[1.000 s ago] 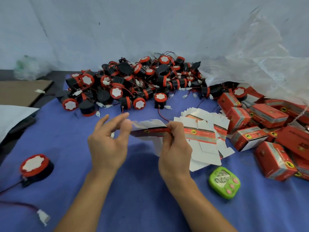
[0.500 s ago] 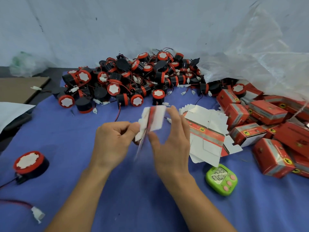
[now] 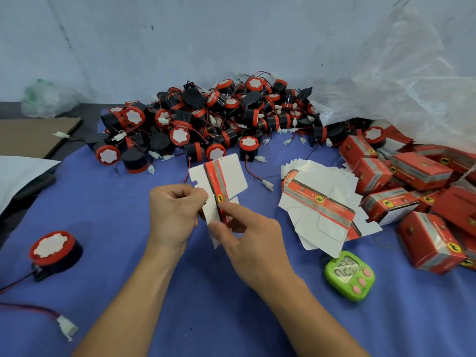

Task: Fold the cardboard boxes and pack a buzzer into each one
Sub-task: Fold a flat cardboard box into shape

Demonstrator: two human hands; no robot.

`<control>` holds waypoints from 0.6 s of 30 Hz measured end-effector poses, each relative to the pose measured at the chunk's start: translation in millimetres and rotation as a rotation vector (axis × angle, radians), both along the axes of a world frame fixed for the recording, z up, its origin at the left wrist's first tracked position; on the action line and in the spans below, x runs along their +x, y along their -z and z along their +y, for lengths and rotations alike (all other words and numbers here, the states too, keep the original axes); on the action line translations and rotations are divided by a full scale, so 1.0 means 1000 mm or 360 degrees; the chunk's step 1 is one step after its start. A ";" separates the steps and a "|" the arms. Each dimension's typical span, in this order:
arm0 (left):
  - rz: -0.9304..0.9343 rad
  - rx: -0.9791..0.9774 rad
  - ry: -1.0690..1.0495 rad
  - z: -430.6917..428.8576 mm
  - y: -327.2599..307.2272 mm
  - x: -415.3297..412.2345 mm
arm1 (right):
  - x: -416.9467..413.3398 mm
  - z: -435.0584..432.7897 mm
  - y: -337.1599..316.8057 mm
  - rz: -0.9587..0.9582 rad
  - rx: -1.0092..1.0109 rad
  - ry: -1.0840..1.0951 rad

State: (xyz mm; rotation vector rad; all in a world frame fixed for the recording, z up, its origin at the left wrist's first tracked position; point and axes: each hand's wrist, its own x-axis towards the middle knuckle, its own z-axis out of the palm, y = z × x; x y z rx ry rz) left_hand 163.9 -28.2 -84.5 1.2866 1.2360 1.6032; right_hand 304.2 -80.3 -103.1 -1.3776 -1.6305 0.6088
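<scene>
Blue cloth (image 3: 128,202) covers the worktable below a pale wall (image 3: 180,34), and a green timer (image 3: 349,275) lies on it, a rounded plastic shape with pink buttons.

Left of the timer and a little beyond it, both hands hold one flat box blank (image 3: 226,173) above the cloth. The left hand (image 3: 175,215) has its fingers curled and pinches the blank's white edge. The right hand (image 3: 247,235) nips the red printed strip between thumb and forefinger. The blank stands tilted, unopened, with nothing inside.

I judge the step to be the opening of this blank. The next move calls for pressing the creases so the card pops into a sleeve, then tucking the end flaps before a buzzer goes in.

The card looks thin and stiff, matt white on its plain side. Its print is glossy red with a grey band and a yellow badge, and it has notched tabs.

More blanks (image 3: 322,202) fan out just beyond the timer, and finished boxes (image 3: 412,202) heap to its right under crinkled clear plastic (image 3: 399,86).

The buzzer pile (image 3: 206,119) lies far beyond the timer. Each is a squat black drum with a red rim, a white scalloped face and thin leads. A lone buzzer (image 3: 52,249) sits far to the timer's left.
</scene>
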 end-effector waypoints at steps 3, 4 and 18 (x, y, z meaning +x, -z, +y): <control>-0.0061 -0.0013 0.0051 0.000 0.002 0.003 | 0.005 0.002 -0.002 0.0034 0.0008 0.0040; -0.0080 -0.0020 0.0063 0.000 0.002 0.003 | 0.006 0.001 -0.003 0.0027 -0.0002 0.0052; 0.0601 0.0128 -0.0308 -0.011 0.003 0.009 | 0.021 0.005 -0.015 0.0056 0.0179 0.0399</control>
